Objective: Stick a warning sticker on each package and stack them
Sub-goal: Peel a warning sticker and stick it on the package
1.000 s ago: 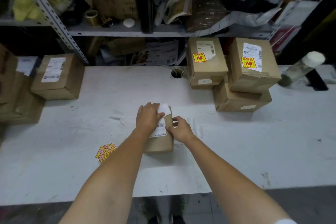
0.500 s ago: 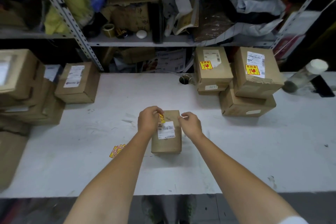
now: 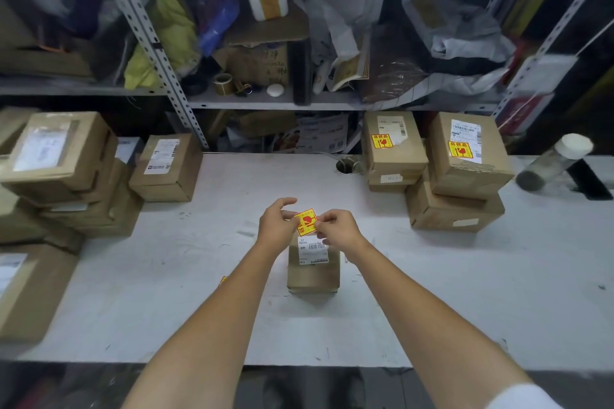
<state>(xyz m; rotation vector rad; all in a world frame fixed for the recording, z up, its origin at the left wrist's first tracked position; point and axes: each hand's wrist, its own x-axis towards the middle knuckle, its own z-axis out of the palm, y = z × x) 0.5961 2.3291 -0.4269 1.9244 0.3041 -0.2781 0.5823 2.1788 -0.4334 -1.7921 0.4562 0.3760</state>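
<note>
1. Above the small package (image 3: 313,271) mid-worktop (image 3: 166,309), head view: left hand (image 3: 277,226) & right hand (image 3: 337,230) both pinch the warning sticker (image 3: 306,221).
2. Vs 0.5 s ago: sticker now lifted, fully showing; pressing it on the box is next, I'd say.
3. Stickered stack (image 3: 442,176) sits far right.

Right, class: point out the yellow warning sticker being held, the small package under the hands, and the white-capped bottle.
warning sticker (image 3: 306,221), head view, its printed yellow face.
small package (image 3: 313,276), head view, bare cardboard top below the label.
white-capped bottle (image 3: 574,145), head view, its white cap.
</note>
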